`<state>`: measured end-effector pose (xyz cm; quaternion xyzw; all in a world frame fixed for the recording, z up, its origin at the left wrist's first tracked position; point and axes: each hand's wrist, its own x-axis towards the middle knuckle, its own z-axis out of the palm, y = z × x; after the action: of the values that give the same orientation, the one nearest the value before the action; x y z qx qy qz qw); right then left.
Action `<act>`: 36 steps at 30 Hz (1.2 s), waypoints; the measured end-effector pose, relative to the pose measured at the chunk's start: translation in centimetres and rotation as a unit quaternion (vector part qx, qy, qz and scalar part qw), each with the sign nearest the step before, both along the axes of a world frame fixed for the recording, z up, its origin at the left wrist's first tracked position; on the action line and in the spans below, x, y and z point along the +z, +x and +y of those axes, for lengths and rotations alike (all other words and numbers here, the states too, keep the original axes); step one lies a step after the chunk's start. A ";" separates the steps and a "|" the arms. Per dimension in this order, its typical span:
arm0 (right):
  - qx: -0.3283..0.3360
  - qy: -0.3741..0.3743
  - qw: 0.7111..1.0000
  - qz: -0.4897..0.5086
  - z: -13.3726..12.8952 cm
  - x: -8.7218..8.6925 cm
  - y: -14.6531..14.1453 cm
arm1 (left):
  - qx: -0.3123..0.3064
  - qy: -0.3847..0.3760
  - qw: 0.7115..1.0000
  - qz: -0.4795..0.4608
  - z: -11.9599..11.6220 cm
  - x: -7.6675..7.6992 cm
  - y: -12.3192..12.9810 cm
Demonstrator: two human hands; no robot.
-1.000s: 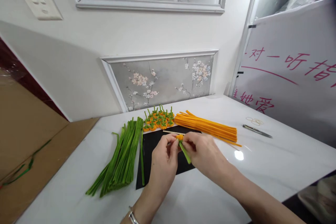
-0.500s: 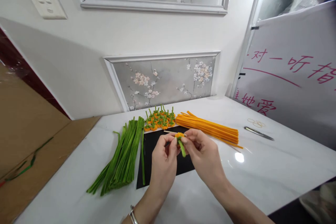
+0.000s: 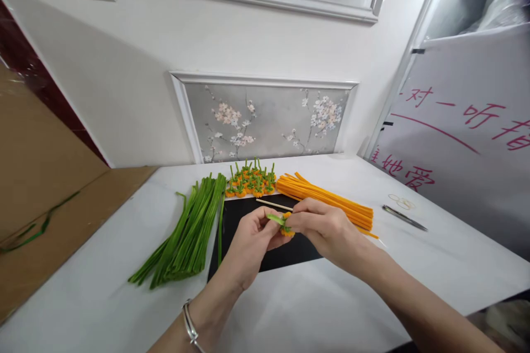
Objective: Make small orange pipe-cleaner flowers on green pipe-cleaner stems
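Between my two hands is a small orange pipe-cleaner pumpkin [image 3: 287,233] with a green stem. My left hand [image 3: 257,237] is closed on its left side, the stem lying over toward the left fingers. The fingertips of my right hand [image 3: 325,229] pinch the pumpkin's green top from the right. Both hands are above a black mat [image 3: 265,262]. Behind them, several similar orange-and-green pieces [image 3: 250,182] stand grouped with stems up. A thin pale stick [image 3: 271,204] lies on the mat, its right end near my right fingers.
A bundle of green pipe cleaners [image 3: 190,237] lies left, with one single strand beside it. An orange bundle [image 3: 331,198] lies right. Farther right are tweezers [image 3: 404,218] and pale rings [image 3: 401,201] on the white table [image 3: 298,314]. Cardboard [image 3: 45,193] borders the left side.
The green stem has swung from pointing down toward me to pointing left. My right hand has turned over the pumpkin, and the camera view has shifted slightly.
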<state>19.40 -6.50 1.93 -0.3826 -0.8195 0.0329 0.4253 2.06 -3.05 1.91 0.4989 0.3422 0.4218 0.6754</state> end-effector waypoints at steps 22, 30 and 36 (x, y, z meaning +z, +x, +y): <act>-0.177 0.093 0.950 -0.239 -0.7 0.5 -1.7 | -0.017 0.117 0.990 0.072 0.2 -1.4 -0.1; -0.172 0.061 0.978 -0.104 -0.9 -0.6 -2.7 | 0.030 0.164 0.982 0.085 -0.1 -1.6 0.1; -0.160 -0.125 0.978 0.054 -1.6 0.7 -1.5 | 0.055 0.221 0.969 0.101 -0.2 -1.4 0.0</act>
<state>17.92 -8.13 2.65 -0.5566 -0.7127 0.0874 0.4179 2.10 -3.29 0.53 0.6558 0.3342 0.4709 0.4863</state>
